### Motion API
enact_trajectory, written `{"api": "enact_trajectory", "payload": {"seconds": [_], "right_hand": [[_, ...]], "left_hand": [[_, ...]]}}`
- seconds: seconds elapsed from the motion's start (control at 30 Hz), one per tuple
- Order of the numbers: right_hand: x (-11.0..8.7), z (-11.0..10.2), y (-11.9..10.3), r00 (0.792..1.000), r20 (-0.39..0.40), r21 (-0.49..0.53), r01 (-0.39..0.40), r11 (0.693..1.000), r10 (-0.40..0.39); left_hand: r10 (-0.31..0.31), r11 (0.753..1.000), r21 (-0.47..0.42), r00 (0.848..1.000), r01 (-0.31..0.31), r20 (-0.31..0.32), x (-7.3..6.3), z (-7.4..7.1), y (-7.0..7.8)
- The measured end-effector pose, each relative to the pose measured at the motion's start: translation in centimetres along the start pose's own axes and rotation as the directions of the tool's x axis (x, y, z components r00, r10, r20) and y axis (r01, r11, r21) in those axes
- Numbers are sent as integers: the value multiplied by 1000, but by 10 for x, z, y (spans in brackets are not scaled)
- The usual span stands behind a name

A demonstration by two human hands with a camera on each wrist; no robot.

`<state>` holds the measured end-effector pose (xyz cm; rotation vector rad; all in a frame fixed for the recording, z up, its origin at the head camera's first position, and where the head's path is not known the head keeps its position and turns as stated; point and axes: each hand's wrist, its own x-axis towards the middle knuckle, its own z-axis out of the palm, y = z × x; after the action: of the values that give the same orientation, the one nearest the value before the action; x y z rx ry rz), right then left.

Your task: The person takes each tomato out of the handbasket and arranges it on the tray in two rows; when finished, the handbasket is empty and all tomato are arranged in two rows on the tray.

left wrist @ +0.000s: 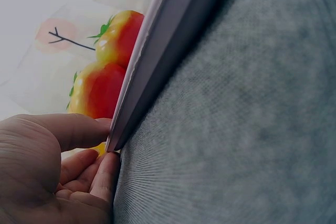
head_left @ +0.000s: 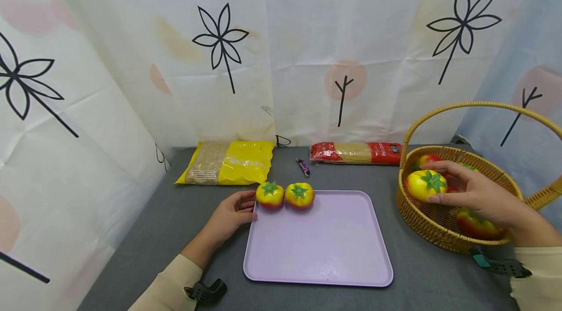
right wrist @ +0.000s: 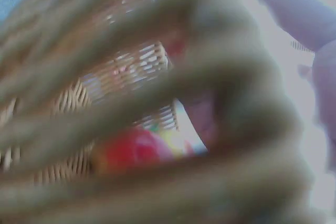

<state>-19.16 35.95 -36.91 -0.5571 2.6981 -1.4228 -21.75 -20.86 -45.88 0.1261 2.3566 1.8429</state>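
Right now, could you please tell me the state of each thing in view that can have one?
Tray, flat, part-filled
Tray fruits, side by side, tops up
Basket, upright, handle raised, holding fruit
Left hand, gripping the tray's edge
Right hand, holding a yellow fruit
Yellow packet, lying flat, seal unclear
Red packet, lying flat, seal unclear
Purple wrapper, lying down

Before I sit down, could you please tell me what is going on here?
A person's right grip holds a yellow-and-red tomato-like fruit at the mouth of a wicker basket, where more fruit lies. The left grip holds the left edge of a lilac tray. Two similar fruits sit side by side in the tray's far left corner.
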Motion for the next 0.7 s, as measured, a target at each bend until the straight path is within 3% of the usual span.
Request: {"api": "enact_trajectory", "payload": {"seconds": [0.27,0.7], "right_hand": [[2,10,-14,998,-60,12,18,1000,-17],[11,38,-40,994,-58,54,92,994,-89]], "left_hand": [[-5,1000,-4,1000,5,-14,1,1,-1],[6,1000,1,1000,-6,-3,2,0,-3]]}}
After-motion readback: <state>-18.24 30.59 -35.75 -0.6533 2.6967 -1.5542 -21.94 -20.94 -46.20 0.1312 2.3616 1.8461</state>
